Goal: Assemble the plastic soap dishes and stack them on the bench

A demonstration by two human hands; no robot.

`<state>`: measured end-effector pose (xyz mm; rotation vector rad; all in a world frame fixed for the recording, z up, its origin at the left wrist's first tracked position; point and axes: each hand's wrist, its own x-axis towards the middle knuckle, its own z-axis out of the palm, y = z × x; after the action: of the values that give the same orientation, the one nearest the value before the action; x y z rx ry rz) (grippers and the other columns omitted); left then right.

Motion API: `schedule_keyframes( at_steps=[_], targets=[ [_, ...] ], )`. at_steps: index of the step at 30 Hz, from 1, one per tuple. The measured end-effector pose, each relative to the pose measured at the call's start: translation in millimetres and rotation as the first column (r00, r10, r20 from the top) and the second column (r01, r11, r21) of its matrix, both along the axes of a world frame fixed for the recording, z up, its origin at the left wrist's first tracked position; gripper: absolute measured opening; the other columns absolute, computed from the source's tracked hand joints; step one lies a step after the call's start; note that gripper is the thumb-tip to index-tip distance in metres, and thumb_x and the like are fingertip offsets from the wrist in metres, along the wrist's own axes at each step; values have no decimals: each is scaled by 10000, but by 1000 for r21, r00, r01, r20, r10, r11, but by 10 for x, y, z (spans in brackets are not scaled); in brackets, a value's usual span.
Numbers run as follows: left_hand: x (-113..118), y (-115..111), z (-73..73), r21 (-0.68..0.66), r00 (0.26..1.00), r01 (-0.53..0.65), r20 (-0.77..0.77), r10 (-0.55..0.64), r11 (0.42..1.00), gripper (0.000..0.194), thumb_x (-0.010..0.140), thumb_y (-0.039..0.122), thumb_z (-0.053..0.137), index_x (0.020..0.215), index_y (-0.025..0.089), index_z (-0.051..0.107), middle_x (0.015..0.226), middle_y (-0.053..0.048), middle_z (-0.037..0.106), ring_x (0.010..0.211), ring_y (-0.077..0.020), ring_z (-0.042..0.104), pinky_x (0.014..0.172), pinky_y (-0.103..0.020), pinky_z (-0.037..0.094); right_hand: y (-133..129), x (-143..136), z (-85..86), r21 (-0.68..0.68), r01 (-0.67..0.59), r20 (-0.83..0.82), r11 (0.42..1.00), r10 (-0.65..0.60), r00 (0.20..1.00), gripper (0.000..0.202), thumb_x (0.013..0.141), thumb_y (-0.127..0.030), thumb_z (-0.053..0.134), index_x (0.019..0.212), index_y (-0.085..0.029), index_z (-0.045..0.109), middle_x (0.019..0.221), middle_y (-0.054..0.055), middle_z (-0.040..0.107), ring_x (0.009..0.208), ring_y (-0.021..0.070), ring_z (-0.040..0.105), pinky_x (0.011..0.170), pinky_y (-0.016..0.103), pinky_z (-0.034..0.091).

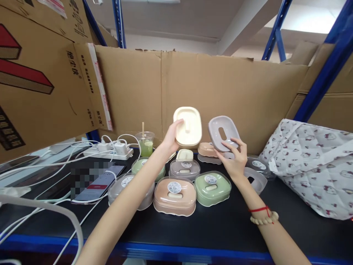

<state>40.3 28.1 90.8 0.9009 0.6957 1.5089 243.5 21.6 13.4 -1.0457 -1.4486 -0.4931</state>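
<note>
My left hand (171, 138) is closed on the left edge of a cream plastic dish (194, 129), rounded at the corners, with a raised bar down its middle. Level with it on the right, my right hand (235, 158) grips the lower edge of a grey plastic dish (230, 129) that has an oval slot. The two dishes are held up, tilted and apart. Below them stand lidded boxes of similar shape: a peach box (176, 204), a green box (212, 191) and a grey box (184, 171), with round stickers on top. A smaller cream piece (184, 154) sits behind.
Another grey slotted piece (255, 180) lies by my right wrist. On the left are a phone (96, 184), white cables, a power strip (121, 152) and a cup of green drink (146, 147). A quilted bag (314, 169) stands right; a cardboard wall (132, 92) closes the back.
</note>
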Motion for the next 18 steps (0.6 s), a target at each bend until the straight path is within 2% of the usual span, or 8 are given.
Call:
schedule_keyframes(
  at_steps=[4,8,9,13,14,16,18],
  targets=[
    [109,-114,-142,42,997,46,57,-48,998,356,820,355,481,1046,119,621,974,-88,711,986,-252,637,885,-358,502,-150,-286,-39,48,-130,37,990,128,991,235,701,-475,668,785,-255,672,1038,81,533,1049,270,528,906,486,459],
    [135,-177,-366,4,996,-81,48,81,997,360,856,372,486,1154,180,548,1165,-62,646,1116,-226,573,908,-315,487,-223,-443,-105,51,-213,35,976,211,977,216,697,-455,684,741,-248,637,1037,73,510,1063,271,515,938,512,433],
    [131,-198,-416,-13,997,-65,30,65,998,374,855,394,494,1162,185,539,1182,-66,635,1125,-229,567,900,-316,491,-225,-465,-122,54,-243,36,969,241,970,205,706,-441,679,733,-245,625,1044,70,499,1079,271,507,952,518,422],
    [125,-302,-546,-53,986,167,25,-166,985,470,833,526,486,1095,154,602,1098,-102,674,1060,-264,610,860,-351,520,-213,-532,-183,42,-358,25,933,358,934,189,736,-381,642,688,-223,549,1083,73,453,1158,280,466,991,529,382],
    [125,-323,-560,-56,983,181,46,-178,982,472,834,531,481,1082,153,616,1078,-99,684,1045,-261,619,858,-349,523,-216,-548,-195,24,-376,19,927,375,927,202,731,-373,638,671,-219,522,1096,77,446,1171,284,458,994,531,379],
    [114,-347,-572,-66,987,140,89,-133,988,453,841,514,479,1081,159,628,1068,-86,694,1039,-246,626,866,-335,523,-236,-581,-213,-31,-413,6,910,414,910,216,703,-363,642,667,-216,488,1136,88,432,1200,295,434,978,527,399],
    [77,-346,-576,-68,993,69,104,-62,995,451,839,504,490,1084,154,633,1068,-84,697,1041,-240,627,876,-325,520,-268,-606,-229,-91,-491,-49,866,489,871,193,693,-352,631,755,-222,503,1195,102,413,1231,295,411,922,493,456]
  ],
)
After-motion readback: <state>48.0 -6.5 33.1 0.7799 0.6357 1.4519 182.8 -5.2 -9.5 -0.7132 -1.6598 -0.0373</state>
